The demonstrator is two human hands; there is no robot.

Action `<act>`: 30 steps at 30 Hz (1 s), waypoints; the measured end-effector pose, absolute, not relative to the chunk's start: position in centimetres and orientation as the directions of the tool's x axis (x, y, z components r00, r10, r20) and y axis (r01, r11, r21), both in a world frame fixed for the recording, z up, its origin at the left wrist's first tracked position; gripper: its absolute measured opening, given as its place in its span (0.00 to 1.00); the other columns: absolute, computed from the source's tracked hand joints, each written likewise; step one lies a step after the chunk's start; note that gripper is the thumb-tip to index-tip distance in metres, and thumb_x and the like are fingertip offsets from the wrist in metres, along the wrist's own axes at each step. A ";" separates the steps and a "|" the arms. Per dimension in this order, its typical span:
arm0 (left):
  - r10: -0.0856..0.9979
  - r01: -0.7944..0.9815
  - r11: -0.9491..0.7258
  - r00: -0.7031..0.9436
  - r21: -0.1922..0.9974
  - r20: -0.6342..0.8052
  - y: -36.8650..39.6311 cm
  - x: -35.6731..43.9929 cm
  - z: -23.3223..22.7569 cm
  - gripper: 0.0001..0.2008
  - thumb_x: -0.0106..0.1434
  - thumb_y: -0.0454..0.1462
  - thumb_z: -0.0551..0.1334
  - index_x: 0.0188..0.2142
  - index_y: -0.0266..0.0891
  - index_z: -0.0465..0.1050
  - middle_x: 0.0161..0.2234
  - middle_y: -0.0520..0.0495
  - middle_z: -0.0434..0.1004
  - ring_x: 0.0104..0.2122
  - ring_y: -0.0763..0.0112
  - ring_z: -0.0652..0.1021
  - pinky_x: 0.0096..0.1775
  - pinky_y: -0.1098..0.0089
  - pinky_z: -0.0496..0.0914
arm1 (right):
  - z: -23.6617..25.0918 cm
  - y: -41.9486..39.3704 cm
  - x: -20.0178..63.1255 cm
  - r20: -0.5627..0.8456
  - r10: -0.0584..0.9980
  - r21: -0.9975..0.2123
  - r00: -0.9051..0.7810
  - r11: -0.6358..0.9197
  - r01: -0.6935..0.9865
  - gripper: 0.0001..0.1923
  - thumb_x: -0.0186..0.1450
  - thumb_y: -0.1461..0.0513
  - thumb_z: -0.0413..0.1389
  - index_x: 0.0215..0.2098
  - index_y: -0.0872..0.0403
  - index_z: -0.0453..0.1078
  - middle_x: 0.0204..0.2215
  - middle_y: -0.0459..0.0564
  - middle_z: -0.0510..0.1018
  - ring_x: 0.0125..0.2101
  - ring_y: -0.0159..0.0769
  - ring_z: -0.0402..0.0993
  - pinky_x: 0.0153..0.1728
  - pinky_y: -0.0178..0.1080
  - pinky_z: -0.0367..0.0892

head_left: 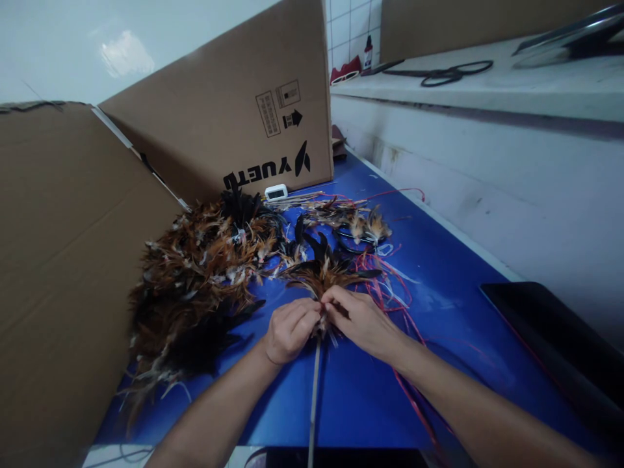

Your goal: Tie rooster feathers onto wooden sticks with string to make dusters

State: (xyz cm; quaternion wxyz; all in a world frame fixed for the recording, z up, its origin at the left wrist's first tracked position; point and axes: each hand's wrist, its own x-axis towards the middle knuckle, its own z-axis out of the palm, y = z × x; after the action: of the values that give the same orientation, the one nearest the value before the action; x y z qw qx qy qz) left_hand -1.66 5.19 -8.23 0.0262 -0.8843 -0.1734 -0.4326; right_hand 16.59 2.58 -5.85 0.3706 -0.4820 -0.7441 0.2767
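A feather duster (322,276) stands upright in front of me, brown and black feathers fanned out above a thin pale stick (314,390). My left hand (292,328) is closed around the base of the feathers, knuckles up. From the other side, my right hand (361,318) pinches the same spot, thumb and forefinger meeting the left fingertips. Whatever thread or feather end lies between the fingertips is too small to make out. Red string (404,292) and whitish strips lie tangled just beyond my right hand.
A big heap of brown and black feathers (209,253) lies on the left of the blue table (468,364), against a cardboard box (214,97). Behind are a small white digital display (276,192) and thin sticks. Black scissors (453,73) rest on the ledge; a dark object (550,331) lies right.
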 end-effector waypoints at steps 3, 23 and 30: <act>0.394 0.395 -0.894 0.470 0.211 0.790 5.0 -1.2 -8.0 0.14 0.55 0.28 0.61 0.41 0.39 0.67 0.33 0.48 0.78 0.36 0.72 0.78 0.40 0.70 0.73 | -5.8 2.5 16.5 0.258 0.934 -0.774 -0.247 0.352 0.526 0.05 0.61 0.66 0.47 0.31 0.52 0.63 0.23 0.43 0.72 0.24 0.30 0.68 0.27 0.32 0.60; 0.962 0.218 -0.267 0.118 0.939 0.246 4.1 -0.1 -6.6 0.14 0.53 0.32 0.63 0.36 0.40 0.58 0.25 0.54 0.76 0.32 0.68 0.79 0.37 0.68 0.70 | -5.4 2.1 16.4 0.196 0.968 -0.791 -0.159 0.252 0.557 0.05 0.56 0.67 0.47 0.24 0.53 0.63 0.16 0.40 0.69 0.17 0.27 0.64 0.21 0.30 0.55; 0.980 0.141 -0.196 0.075 0.970 0.187 4.5 -0.2 -6.5 0.14 0.53 0.32 0.62 0.34 0.41 0.56 0.23 0.55 0.73 0.31 0.67 0.79 0.33 0.69 0.70 | -5.4 2.1 16.4 0.106 0.980 -0.865 -0.166 0.174 0.472 0.06 0.56 0.67 0.46 0.24 0.52 0.61 0.16 0.41 0.72 0.16 0.27 0.66 0.20 0.30 0.58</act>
State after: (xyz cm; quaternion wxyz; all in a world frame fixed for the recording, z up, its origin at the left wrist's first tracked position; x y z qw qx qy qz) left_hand -0.17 4.48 -6.53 -0.4260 -0.5966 -0.4697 -0.4919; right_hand 16.43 2.09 -5.39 0.3593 -0.5364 -0.6766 0.3540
